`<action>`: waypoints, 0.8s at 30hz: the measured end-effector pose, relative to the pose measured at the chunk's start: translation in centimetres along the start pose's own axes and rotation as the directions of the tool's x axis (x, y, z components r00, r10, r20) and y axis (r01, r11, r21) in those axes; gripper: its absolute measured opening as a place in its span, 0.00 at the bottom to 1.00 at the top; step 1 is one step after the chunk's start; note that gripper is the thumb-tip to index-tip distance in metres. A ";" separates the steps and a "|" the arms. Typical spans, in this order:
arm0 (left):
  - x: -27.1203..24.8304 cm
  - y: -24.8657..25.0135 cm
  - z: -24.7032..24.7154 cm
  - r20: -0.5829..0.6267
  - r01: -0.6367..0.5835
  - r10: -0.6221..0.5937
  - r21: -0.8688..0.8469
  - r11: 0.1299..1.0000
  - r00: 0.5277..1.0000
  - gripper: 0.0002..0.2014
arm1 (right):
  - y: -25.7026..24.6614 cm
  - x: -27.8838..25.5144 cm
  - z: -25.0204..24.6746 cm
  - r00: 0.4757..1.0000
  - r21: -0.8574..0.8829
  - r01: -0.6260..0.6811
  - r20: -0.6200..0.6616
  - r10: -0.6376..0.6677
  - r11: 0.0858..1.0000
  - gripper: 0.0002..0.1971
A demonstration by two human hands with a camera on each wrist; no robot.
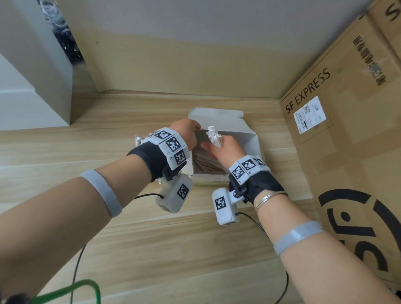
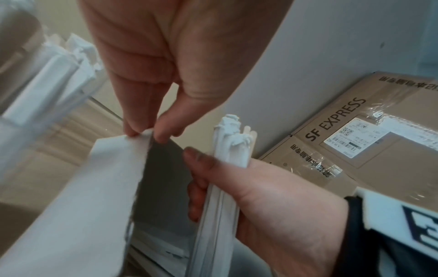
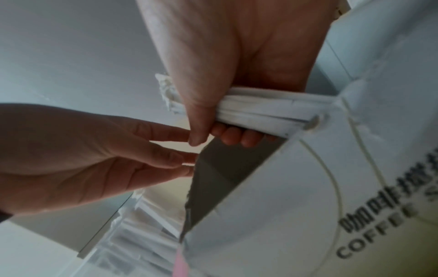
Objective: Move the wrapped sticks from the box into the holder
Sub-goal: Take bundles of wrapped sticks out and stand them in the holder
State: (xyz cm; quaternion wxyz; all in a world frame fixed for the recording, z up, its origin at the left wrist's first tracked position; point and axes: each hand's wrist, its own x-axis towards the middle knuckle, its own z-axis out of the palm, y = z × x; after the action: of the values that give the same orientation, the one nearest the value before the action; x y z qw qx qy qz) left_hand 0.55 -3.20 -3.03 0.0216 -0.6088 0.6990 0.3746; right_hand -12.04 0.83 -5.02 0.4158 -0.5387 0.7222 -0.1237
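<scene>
A white coffee-stick box stands open on the wooden table, with more wrapped sticks lying inside it. My left hand pinches the edge of the box's flap between thumb and fingertips. Over the opening, my right hand grips a bundle of white paper-wrapped sticks, whose crumpled ends stick up above the fist. The clear holder, with several wrapped sticks standing in it, is just left of the box and mostly hidden behind my left wrist.
A large SF Express cardboard box fills the right side, close to the white box. A wall runs right behind the table's far edge. A white cabinet stands at the back left. Black and green cables trail near the front.
</scene>
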 end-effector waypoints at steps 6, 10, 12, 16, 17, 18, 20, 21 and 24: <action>-0.6 -1.2 -1.1 -0.047 -0.078 0.079 0.023 0.997 0.996 0.27 | -2.7 -0.3 -0.1 0.983 0.162 0.122 -0.158 -0.096 0.979 0.14; -1.4 -2.5 -1.8 -0.153 -0.061 0.073 0.085 0.995 0.986 0.30 | -5.0 -0.4 0.3 0.961 0.156 0.203 -0.219 -0.167 0.967 0.18; -1.6 -3.4 -2.1 -0.189 -0.030 0.047 0.090 0.995 0.981 0.30 | -6.2 -0.6 0.5 0.949 0.177 0.241 -0.248 -0.194 0.954 0.19; -1.6 -5.9 -2.4 -0.048 0.070 -0.069 0.021 0.997 0.996 0.29 | -8.1 -1.2 0.8 0.912 0.276 0.357 -0.312 -0.268 0.893 0.20; -1.7 -6.4 -2.5 -0.023 0.085 -0.086 -0.013 0.996 0.996 0.29 | -8.6 -1.3 1.0 0.902 0.300 0.385 -0.324 -0.286 0.873 0.20; -1.8 -6.9 -2.5 -0.018 0.094 -0.095 -0.038 0.995 0.995 0.28 | -9.0 -1.4 1.1 0.892 0.328 0.412 -0.335 -0.303 0.850 0.20; -2.0 -7.8 -2.5 -0.048 0.100 -0.104 -0.083 0.992 0.993 0.23 | -9.8 -1.6 1.5 0.876 0.404 0.461 -0.348 -0.333 0.790 0.20; -2.1 -8.1 -2.6 -0.068 0.094 -0.102 -0.103 0.990 0.993 0.21 | -10.1 -1.7 1.8 0.867 0.452 0.487 -0.350 -0.353 0.748 0.20; -2.2 -8.4 -2.8 -0.082 0.087 -0.093 -0.075 0.993 0.992 0.18 | -10.6 -1.7 2.7 0.859 0.536 0.512 -0.325 -0.395 0.671 0.21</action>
State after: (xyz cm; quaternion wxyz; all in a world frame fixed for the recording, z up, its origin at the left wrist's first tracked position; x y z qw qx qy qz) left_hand 9.57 -2.66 -4.13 -0.0132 -0.6555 0.6574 0.3715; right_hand -2.76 -1.04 0.76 0.4539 -0.5258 0.5209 -0.4962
